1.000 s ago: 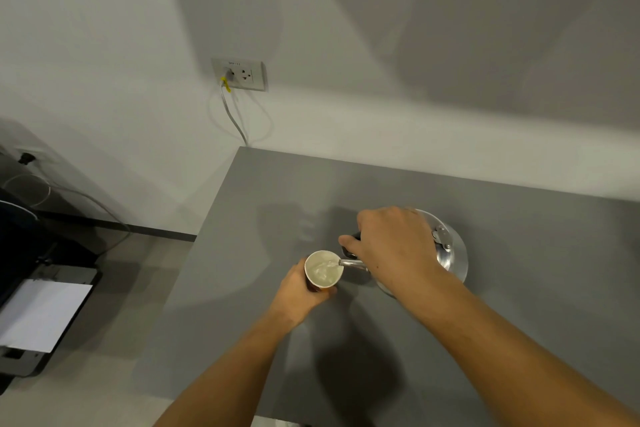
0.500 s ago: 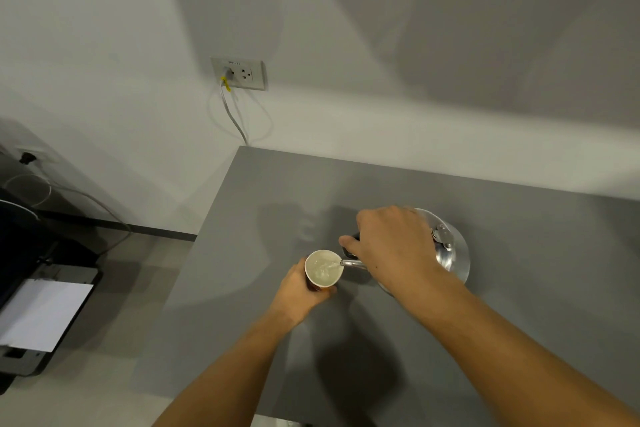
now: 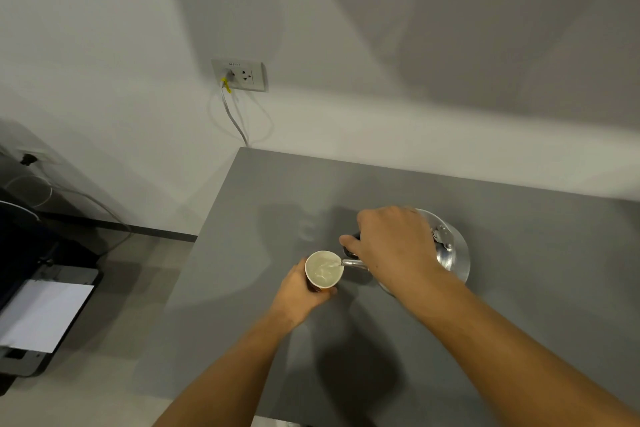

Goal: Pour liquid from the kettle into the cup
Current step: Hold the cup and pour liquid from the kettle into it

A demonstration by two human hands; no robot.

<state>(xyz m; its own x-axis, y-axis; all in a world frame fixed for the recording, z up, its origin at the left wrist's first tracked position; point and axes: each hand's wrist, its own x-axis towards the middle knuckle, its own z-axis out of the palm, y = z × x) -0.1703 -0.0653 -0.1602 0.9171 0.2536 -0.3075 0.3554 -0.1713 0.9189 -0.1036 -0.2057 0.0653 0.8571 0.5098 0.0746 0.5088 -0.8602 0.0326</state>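
A shiny metal kettle (image 3: pixel 452 255) is tilted over the grey table (image 3: pixel 519 288), its thin spout reaching the rim of a small white cup (image 3: pixel 323 270). Clear liquid runs from the spout into the cup, which holds rippling liquid. My right hand (image 3: pixel 393 246) is shut on the kettle's dark handle and hides most of the lid. My left hand (image 3: pixel 298 291) wraps the cup's near side from below and holds it upright just left of the spout.
The table's left edge runs close beside the cup. A wall socket (image 3: pixel 239 74) with a plugged cable is on the white wall behind. On the floor at left stands a dark printer with a white sheet (image 3: pixel 41 315).
Almost nothing has moved. The pour goes on, with both hands and the cup in the same place; the kettle has tilted very slightly.
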